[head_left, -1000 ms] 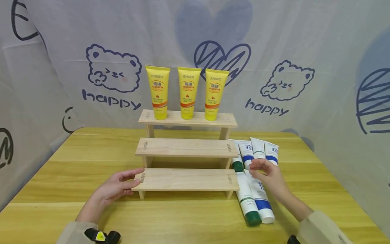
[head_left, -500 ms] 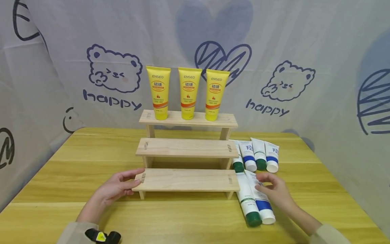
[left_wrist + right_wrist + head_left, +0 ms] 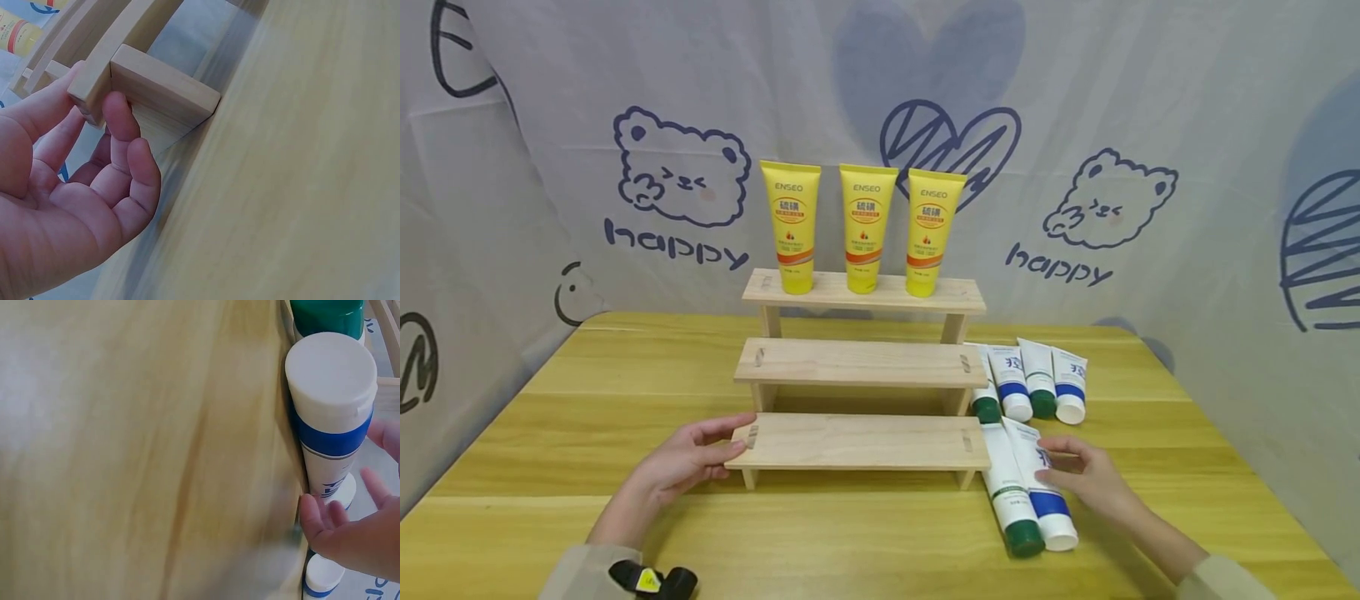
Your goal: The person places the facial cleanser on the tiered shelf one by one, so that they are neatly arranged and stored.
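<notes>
A three-tier wooden display stand (image 3: 859, 442) stands mid-table. My left hand (image 3: 681, 460) pinches the left end of its lowest shelf; in the left wrist view the shelf end (image 3: 94, 87) lies between thumb and fingers. To the right, a white squeeze tube with a blue band (image 3: 1049, 503) lies flat, its white cap (image 3: 331, 369) toward me. My right hand (image 3: 1093, 482) is at this tube's right edge, thumb and fingers spread apart, fingertips right at its side. Close along its left lies a white tube with a green cap (image 3: 1011, 492).
Three yellow tubes (image 3: 863, 225) stand caps down on the top shelf. Behind the right hand lies a row of several smaller white tubes (image 3: 1037, 375), with green or white caps. A printed cloth (image 3: 820, 75) hangs behind the table (image 3: 647, 367).
My right hand has come down toward me from the row of smaller tubes to the blue-banded tube. The left hand keeps its hold on the stand.
</notes>
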### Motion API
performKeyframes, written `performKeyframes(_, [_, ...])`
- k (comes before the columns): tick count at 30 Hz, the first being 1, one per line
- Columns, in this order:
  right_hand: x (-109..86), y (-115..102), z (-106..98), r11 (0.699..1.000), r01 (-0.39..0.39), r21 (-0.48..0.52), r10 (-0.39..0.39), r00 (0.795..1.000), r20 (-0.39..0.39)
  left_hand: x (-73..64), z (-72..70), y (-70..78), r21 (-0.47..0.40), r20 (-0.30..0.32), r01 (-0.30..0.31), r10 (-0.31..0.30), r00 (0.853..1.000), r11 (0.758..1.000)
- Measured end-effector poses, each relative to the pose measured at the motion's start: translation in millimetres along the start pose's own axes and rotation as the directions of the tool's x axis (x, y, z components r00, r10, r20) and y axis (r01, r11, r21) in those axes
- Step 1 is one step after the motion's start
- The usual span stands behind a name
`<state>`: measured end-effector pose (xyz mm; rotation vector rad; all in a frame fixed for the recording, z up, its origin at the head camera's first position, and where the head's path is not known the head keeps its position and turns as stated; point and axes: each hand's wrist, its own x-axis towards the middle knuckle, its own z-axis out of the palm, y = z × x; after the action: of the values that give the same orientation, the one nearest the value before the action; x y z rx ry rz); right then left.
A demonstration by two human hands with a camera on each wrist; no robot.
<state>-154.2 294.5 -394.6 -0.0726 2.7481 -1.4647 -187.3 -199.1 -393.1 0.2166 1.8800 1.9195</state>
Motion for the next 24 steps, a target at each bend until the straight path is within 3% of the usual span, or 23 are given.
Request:
performKeyframes(5, [1.3, -3, -3, 0.995, -0.092, 0.035, 0.090, 0.994, 0.065, -0.8, -0.4, 1.4, -0.009, 0.008, -0.011, 0.011, 1.000, 1.000])
performKeyframes(12, [3.6, -13, -10, 0.976, -0.203, 0.073, 0.187, 0.964, 0.191, -0.8, -1.5, 0.0, -0.003, 0.003, -0.009, 0.009, 1.000, 1.000])
performKeyframes(24, [2.3, -8, -9, 0.961, -0.245, 0.130, 0.221, 0.959, 0.176, -0.7, -1.0, 0.2, -0.009, 0.006, -0.014, 0.014, 1.000, 1.000])
